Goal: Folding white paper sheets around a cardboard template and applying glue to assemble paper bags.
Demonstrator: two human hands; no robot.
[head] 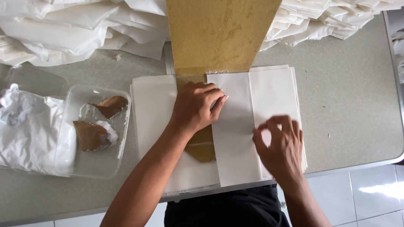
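- A white paper sheet [233,126] is being worked on a stack of white sheets [153,109], which is lying on a grey table [349,105] at its near edge.
- The sheet is seen folded, with a fold line running from far to near, and its right part is lying over the right half of the stack.
- The left hand [195,107] is being pressed flat, palm down, on the sheet's left edge; the fingers are spread and pointed right, and nothing is being gripped by it.
- A brown board [219,35] is being held down under that hand; it is reaching from the far side of the table to the middle of the stack, and its near end [202,149] is showing beside the sheet's left edge.
- The right hand [280,145] is being held over the sheet's right part, fingers curled and thumb close to the forefinger; whether paper is being pinched cannot be told, since the hand is blurred.
- A clear plastic tub [120,138] is standing just left of the stack, with two brown pieces [90,134] and some white paste lying in it.
- A crumpled white bag [29,126] is lying left of the tub.
- Piles of folded white paper [80,29] are lying along the far side, left and right of the board.
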